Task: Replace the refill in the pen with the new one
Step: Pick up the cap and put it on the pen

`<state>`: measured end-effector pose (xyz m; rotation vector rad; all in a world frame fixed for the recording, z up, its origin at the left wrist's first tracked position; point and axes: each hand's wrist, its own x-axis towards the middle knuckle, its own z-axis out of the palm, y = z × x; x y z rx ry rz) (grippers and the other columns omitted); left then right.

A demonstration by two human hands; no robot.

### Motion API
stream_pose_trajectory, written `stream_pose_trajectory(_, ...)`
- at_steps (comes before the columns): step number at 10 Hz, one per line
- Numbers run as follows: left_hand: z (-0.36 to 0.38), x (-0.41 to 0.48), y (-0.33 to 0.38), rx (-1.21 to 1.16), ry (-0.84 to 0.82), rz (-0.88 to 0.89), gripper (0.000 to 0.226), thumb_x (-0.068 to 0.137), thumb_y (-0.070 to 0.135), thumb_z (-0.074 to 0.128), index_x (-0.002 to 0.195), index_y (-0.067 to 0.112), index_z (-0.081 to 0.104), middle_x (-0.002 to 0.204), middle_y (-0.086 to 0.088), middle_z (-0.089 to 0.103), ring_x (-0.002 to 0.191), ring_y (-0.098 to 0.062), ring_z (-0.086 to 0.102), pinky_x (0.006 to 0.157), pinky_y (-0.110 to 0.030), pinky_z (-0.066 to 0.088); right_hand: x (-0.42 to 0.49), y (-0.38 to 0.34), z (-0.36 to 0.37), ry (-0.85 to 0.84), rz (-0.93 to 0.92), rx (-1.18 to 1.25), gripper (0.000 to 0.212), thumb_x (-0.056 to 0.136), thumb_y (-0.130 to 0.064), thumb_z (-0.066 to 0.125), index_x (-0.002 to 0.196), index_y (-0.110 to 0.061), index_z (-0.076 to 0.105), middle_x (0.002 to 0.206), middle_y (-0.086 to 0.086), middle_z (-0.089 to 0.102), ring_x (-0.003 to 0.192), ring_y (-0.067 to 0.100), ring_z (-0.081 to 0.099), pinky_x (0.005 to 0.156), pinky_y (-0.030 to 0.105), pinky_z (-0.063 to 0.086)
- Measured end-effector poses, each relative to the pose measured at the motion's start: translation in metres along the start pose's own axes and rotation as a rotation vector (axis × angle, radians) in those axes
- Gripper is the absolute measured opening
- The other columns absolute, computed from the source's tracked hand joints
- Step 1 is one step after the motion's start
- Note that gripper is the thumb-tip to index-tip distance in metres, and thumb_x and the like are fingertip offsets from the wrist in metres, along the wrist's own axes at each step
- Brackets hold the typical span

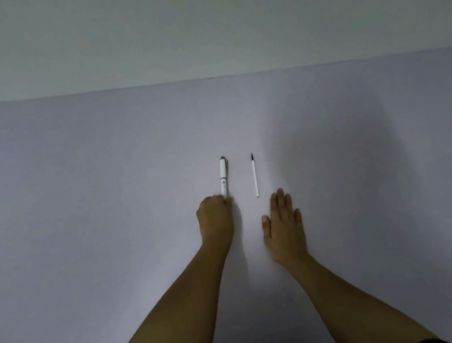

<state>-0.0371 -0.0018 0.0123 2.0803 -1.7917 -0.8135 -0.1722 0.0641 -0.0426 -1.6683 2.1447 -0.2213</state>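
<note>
A white pen [224,177] with a grey end lies on the pale table [101,193], pointing away from me. My left hand [215,218] is curled around the pen's near end, fingers closed on it. A thin white refill [254,175] with a dark tip lies parallel to the pen, a little to its right. Just below the refill's near end, my right hand [284,227] rests flat on the table, fingers spread slightly, touching nothing else.
A plain light wall [192,20] rises behind the table's far edge. The table's left edge slants down at the far left. My dark sleeves show at the bottom of the view.
</note>
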Motion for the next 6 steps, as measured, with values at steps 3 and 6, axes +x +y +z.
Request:
stream_pose_trajectory(3, 0.043, 0.010, -0.007, 0.036, 0.023, -0.030, 0.025, 0.094, 0.016, 0.046, 0.093, -0.003, 0.061, 0.090, -0.022, 0.063, 0.079, -0.035, 0.059, 0.070, -0.041, 0.050, 0.007, 0.024, 0.027, 0.007, 0.035, -0.085, 0.059, 0.100, -0.032, 0.026, 0.149, -0.009, 0.002, 0.160, 0.009, 0.001, 0.148, 0.023, 0.001, 0.119, 0.039, 0.001)
stream_pose_trajectory(6, 0.031, 0.010, -0.004, -0.038, 0.012, -0.121, 0.031, 0.094, 0.027, 0.050, 0.095, -0.002, 0.059, 0.091, -0.020, 0.061, 0.078, -0.030, 0.055, 0.065, -0.034, 0.044, 0.016, 0.024, 0.006, 0.026, -0.016, -0.012, 0.055, 0.100, -0.029, 0.026, 0.149, -0.007, 0.012, 0.160, 0.009, 0.009, 0.149, 0.020, 0.006, 0.119, 0.036, 0.002)
